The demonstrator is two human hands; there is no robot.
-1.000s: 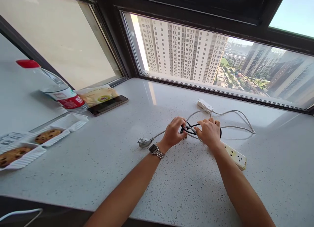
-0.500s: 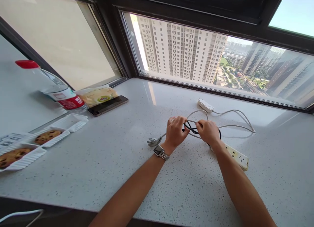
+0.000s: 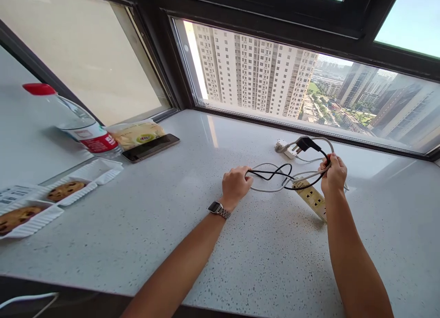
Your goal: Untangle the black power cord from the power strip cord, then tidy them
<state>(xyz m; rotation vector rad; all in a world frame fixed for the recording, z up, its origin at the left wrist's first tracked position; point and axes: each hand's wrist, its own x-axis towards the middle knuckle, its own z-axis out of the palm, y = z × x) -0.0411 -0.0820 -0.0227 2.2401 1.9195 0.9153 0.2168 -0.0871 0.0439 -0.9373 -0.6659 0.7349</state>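
Observation:
My left hand [image 3: 236,186], with a watch on the wrist, is closed round the black cable [image 3: 270,172] where it bends at the left. A white cable [image 3: 266,190] also runs into or beside this grip. Farther right, my right hand [image 3: 334,173] pinches the black cable below its black plug [image 3: 307,144], which sticks out to the left with its pins showing. Grey cable passes through the right fingers too. Between the hands the cables cross in loose loops. A grey plug [image 3: 281,146] is by a small white block [image 3: 286,154]. Below the loops lies a yellowed power strip [image 3: 311,198], partly behind my right wrist.
Left on the pale speckled counter [image 3: 165,226] are a phone [image 3: 151,147], a yellow packet [image 3: 137,132], a red-capped bottle [image 3: 92,132] and a white tray [image 3: 103,171] with cookies [image 3: 67,190]. A dark window frame [image 3: 240,121] borders the back.
My right hand has moved right and up, drawing the cables out; the black plug now shows. The grey plug has gone from beside my left hand to the back. My left hand has shifted slightly left.

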